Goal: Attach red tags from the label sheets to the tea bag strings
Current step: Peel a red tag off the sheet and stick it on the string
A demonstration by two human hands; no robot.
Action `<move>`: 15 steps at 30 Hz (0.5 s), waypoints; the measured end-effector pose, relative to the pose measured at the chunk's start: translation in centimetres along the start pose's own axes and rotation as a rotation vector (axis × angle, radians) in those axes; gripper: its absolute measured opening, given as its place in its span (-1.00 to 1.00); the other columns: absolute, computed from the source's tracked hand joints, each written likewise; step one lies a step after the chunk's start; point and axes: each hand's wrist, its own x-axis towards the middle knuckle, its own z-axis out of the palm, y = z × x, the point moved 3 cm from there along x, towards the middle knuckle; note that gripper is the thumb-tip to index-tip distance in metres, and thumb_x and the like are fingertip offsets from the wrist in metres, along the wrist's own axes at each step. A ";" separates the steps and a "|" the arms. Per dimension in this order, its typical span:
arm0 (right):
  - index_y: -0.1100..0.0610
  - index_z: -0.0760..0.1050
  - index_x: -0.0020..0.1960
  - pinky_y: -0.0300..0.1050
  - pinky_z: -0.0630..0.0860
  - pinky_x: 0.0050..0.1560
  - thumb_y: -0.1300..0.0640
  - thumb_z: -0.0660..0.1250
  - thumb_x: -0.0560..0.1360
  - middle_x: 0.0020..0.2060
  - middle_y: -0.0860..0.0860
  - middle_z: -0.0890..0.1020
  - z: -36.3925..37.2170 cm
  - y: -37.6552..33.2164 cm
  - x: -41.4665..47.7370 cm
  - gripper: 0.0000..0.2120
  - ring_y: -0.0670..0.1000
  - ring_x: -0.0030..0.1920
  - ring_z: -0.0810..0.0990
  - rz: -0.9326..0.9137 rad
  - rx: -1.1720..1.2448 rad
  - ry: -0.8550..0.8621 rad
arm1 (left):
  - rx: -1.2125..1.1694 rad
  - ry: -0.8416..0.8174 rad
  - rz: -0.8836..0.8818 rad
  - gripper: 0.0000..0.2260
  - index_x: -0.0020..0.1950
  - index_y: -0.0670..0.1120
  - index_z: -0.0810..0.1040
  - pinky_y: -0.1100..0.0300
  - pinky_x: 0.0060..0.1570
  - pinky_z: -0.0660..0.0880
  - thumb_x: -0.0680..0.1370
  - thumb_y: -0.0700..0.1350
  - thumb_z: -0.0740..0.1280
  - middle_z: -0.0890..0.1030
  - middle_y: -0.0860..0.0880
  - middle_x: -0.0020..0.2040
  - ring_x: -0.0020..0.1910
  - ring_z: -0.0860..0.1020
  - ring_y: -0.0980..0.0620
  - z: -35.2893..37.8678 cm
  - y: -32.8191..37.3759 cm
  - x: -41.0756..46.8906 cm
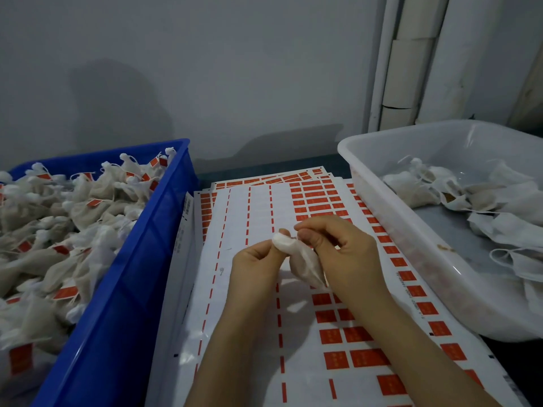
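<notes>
White gauze tea bag over white label sheet; left hand and right hand both pinch its gathered neck; string unresolved; probably untagged; next: peel one red rectangular tag.

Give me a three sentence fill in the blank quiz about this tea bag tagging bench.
The crate of tagged tea bags is coloured ____.
The left hand and right hand together hold one ____ over the label sheets.
The white tub stands on the person's ____ side.
Missing: blue; tea bag; right.
</notes>
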 end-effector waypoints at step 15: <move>-0.16 0.45 -0.08 -0.59 0.37 -0.22 0.08 0.32 0.48 -0.16 -0.26 0.52 0.1 0.2 0.2 -0.87 -0.29 -0.16 0.49 0.089 -0.044 -0.042 | -0.015 -0.124 -0.027 -0.84 -0.21 0.15 0.63 0.49 -0.35 0.48 0.52 -0.02 0.30 0.66 0.21 -0.28 -0.20 0.61 0.27 0.0 -0.6 0.5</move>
